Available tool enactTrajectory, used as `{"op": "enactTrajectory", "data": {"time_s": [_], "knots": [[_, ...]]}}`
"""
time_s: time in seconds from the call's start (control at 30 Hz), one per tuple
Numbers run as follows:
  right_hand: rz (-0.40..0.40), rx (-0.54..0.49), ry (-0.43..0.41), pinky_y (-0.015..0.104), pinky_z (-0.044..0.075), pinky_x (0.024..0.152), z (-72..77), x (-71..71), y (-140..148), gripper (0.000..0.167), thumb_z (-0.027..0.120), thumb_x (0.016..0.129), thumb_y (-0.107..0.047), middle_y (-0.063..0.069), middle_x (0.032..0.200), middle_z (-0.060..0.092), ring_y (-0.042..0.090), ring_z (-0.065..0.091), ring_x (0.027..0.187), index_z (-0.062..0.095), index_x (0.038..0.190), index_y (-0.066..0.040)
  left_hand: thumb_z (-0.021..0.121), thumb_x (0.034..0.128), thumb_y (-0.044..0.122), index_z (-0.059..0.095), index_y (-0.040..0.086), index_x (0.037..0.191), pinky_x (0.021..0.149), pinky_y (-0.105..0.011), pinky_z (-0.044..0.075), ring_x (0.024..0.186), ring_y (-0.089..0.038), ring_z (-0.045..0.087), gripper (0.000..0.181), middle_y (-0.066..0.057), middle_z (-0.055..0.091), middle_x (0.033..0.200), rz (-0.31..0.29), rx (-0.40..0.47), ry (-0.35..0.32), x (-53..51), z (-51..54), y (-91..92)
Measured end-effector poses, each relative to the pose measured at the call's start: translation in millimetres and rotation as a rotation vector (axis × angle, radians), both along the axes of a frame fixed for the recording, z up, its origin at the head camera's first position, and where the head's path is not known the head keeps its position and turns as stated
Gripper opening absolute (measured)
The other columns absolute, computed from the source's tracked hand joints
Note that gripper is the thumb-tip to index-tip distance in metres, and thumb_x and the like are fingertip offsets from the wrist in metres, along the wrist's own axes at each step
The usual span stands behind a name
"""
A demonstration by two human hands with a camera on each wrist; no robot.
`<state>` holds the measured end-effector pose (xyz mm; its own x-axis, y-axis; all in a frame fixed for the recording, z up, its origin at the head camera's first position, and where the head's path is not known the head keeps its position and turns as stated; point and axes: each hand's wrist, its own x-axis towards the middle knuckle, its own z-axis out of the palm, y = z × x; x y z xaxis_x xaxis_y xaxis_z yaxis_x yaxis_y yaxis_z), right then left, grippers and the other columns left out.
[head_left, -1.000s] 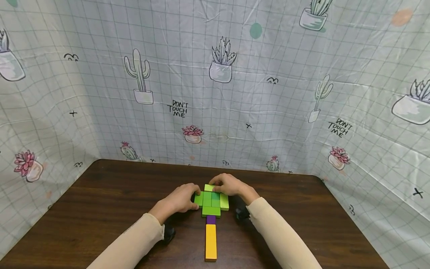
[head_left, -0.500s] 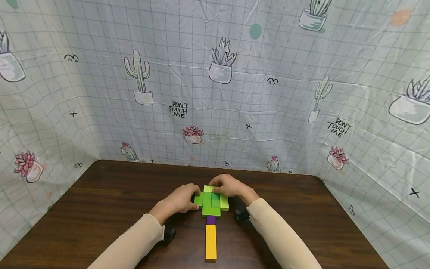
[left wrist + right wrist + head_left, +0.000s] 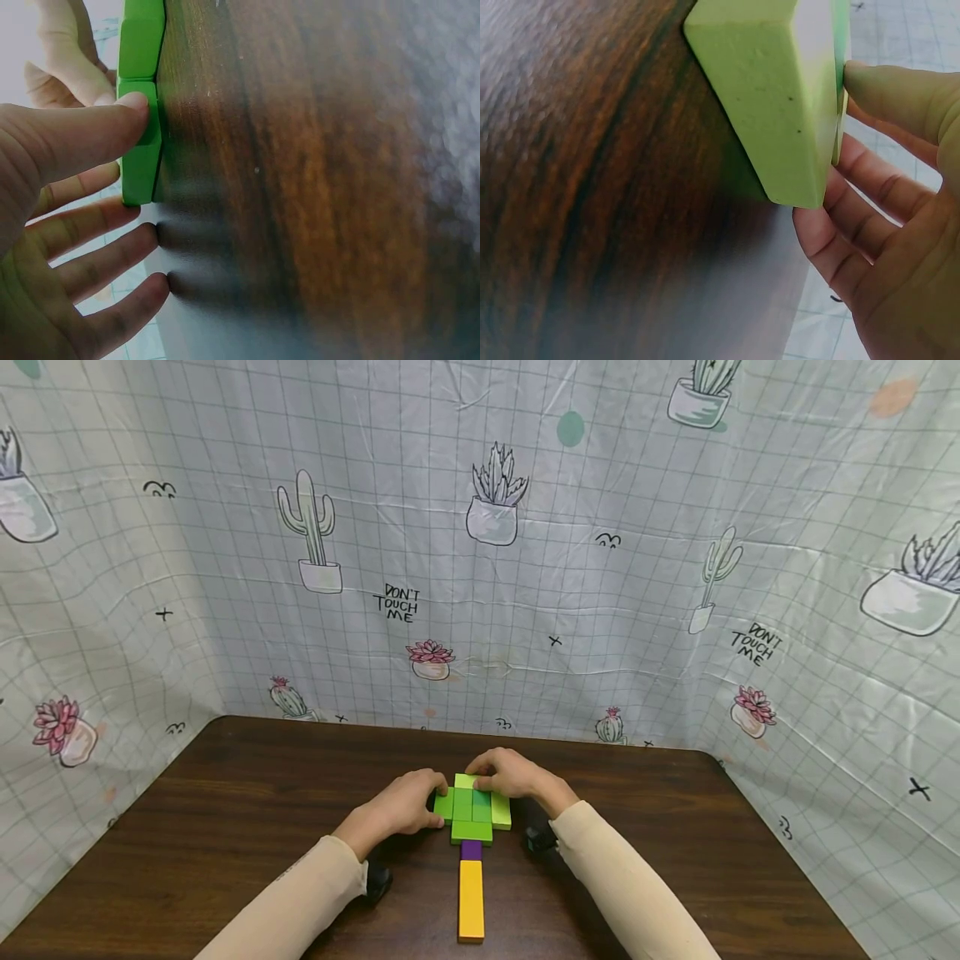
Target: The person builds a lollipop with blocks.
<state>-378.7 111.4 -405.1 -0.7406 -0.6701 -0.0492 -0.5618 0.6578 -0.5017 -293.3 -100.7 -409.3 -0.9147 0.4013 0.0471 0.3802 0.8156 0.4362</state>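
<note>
Flat wooden blocks lie joined in one shape in the head view. My left hand (image 3: 401, 802) holds the ends of the leftmost green block (image 3: 443, 806) between thumb and fingers. My right hand (image 3: 517, 774) pinches the light green block (image 3: 464, 780) at the back, partly covering it. Between them lie a green block (image 3: 462, 806) and a teal-green block (image 3: 482, 810), with another light green block (image 3: 501, 814) on the right. A green block (image 3: 471, 832) lies crosswise in front, followed by a purple block (image 3: 471, 850) and a long yellow block (image 3: 471, 902) toward me.
The dark wooden table (image 3: 225, 810) carries the blocks. A pale grid curtain (image 3: 375, 527) with cactus prints hangs behind it and on both sides. Dark wrist devices sit under both cuffs, the left one (image 3: 378, 883) close to the tabletop.
The back light green block has shifted very slightly left and toward me with my right fingers on it. My left hand and the other blocks look the same.
</note>
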Motion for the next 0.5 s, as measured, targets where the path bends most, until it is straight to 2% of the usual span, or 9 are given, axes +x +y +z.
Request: {"op": "enactTrajectory", "data": {"time_s": [0.23,0.5], "knots": [[-0.059,-0.003,-0.018,0.036,0.050,0.080,1.1,0.8,10,0.038,0.061,0.094,-0.028,0.004,0.113,0.062,0.018,0.058,0.098,0.061,0.127,-0.009,0.079,0.0801,0.024,0.062,0.008,0.112,0.085,-0.041,0.048,0.094,-0.022,0.055,0.040,-0.007,0.057,0.110,-0.009,-0.015,-0.007,1.7,1.0,0.3],[-0.080,0.002,0.058,0.041,0.049,0.086,8.0,7.3,30,0.037,0.060,0.095,-0.026,0.005,0.116,0.062,0.022,0.058,0.105,0.061,0.125,-0.006,0.079,0.0803,0.026,0.061,0.007,0.115,0.084,-0.041,0.048,0.094,-0.022,0.055,0.044,-0.009,0.055,0.113,-0.035,-0.029,0.048,6.8,1.1,-4.4]]}}
